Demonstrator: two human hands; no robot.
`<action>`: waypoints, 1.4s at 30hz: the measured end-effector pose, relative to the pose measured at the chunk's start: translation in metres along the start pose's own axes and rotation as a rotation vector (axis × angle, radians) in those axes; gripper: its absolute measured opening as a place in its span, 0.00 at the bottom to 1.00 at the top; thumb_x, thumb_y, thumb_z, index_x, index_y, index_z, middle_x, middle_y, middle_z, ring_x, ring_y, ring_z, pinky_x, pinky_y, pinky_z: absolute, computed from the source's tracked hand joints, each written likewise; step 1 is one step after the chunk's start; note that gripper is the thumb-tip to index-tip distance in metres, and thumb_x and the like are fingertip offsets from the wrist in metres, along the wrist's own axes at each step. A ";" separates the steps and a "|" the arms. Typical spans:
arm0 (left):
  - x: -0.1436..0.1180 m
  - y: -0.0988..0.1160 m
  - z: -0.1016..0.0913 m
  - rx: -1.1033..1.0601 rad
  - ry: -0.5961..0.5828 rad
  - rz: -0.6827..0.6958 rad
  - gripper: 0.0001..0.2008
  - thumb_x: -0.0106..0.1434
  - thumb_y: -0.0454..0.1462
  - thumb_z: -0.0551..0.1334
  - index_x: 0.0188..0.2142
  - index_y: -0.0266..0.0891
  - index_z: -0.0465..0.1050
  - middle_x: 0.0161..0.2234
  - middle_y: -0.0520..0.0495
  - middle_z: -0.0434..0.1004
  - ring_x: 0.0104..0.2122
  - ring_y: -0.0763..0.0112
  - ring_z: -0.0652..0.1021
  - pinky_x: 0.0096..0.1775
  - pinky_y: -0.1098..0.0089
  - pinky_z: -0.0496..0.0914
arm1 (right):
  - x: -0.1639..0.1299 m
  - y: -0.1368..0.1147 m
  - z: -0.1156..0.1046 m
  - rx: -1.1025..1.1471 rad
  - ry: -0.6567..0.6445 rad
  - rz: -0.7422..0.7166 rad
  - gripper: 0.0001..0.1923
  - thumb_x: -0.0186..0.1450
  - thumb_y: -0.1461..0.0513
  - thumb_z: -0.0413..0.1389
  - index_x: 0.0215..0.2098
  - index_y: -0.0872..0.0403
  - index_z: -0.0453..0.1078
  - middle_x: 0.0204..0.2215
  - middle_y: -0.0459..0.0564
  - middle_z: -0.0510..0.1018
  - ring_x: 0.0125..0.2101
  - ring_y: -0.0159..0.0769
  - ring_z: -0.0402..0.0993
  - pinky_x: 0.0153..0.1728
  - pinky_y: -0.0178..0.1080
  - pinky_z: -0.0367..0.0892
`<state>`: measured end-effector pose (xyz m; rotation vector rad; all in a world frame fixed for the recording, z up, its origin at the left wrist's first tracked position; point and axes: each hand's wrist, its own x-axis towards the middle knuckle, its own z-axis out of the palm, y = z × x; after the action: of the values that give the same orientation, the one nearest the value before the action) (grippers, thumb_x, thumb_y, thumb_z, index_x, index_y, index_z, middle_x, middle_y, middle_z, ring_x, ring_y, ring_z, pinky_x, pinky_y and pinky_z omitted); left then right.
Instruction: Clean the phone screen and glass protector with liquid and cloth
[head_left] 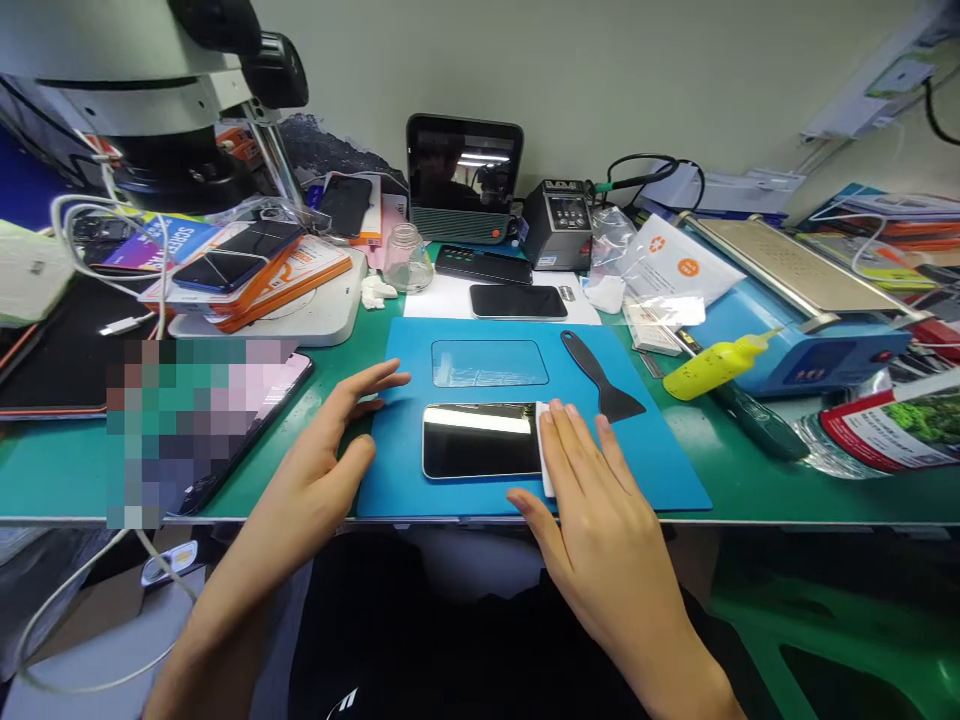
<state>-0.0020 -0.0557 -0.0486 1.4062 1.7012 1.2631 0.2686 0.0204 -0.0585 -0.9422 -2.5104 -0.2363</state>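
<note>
A smartphone point(480, 455) lies screen up on the blue mat point(401, 500), a bright reflection across its glass. My right hand point(592, 490) is laid over its right end, fingers stretched out and pressing a white wipe point(547, 480) that shows along the hand's left edge. The rest of the wipe is hidden underneath. My left hand point(334, 440) is open at the mat's left edge, apart from the phone, its fingers curved and holding nothing. Just beyond the phone is a clear screen protector point(490, 363) with a dark border. To its right rests a black spatula-like scraper point(600, 380).
Two dark phones point(517, 301) lie behind the mat, near a glass jar point(407, 260). A yellow squeeze bottle point(712, 368) and a blue machine point(795, 340) stand right. At left are a large pixelated device point(247, 440), cables and a microscope point(165, 110).
</note>
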 end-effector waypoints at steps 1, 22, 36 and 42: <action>0.000 0.000 0.000 -0.003 -0.002 0.004 0.31 0.73 0.32 0.54 0.71 0.62 0.61 0.69 0.56 0.70 0.69 0.55 0.70 0.71 0.46 0.62 | -0.004 -0.001 -0.002 0.000 0.003 0.002 0.38 0.80 0.48 0.47 0.75 0.70 0.57 0.72 0.69 0.66 0.73 0.55 0.61 0.74 0.60 0.57; 0.000 0.003 0.000 -0.041 0.010 0.034 0.29 0.74 0.33 0.54 0.71 0.53 0.62 0.70 0.49 0.68 0.71 0.57 0.68 0.72 0.50 0.62 | 0.034 -0.080 0.012 0.127 0.005 -0.151 0.25 0.78 0.65 0.54 0.70 0.69 0.66 0.69 0.65 0.71 0.71 0.49 0.66 0.76 0.49 0.56; 0.012 0.010 -0.004 0.031 -0.008 -0.059 0.23 0.78 0.46 0.55 0.70 0.55 0.66 0.67 0.49 0.75 0.67 0.53 0.73 0.68 0.46 0.67 | 0.001 0.053 -0.045 0.873 0.174 0.471 0.15 0.78 0.57 0.51 0.53 0.47 0.80 0.43 0.51 0.89 0.39 0.44 0.88 0.41 0.45 0.83; 0.063 0.034 0.000 0.463 -0.056 0.154 0.24 0.76 0.52 0.57 0.67 0.51 0.71 0.65 0.46 0.78 0.62 0.51 0.78 0.64 0.50 0.72 | 0.024 0.097 -0.026 0.587 0.249 0.693 0.20 0.73 0.48 0.56 0.49 0.51 0.83 0.31 0.49 0.85 0.23 0.37 0.73 0.26 0.39 0.70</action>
<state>-0.0059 0.0036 -0.0097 1.8486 1.9585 0.9258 0.3251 0.0994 -0.0237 -1.3312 -1.7288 0.5347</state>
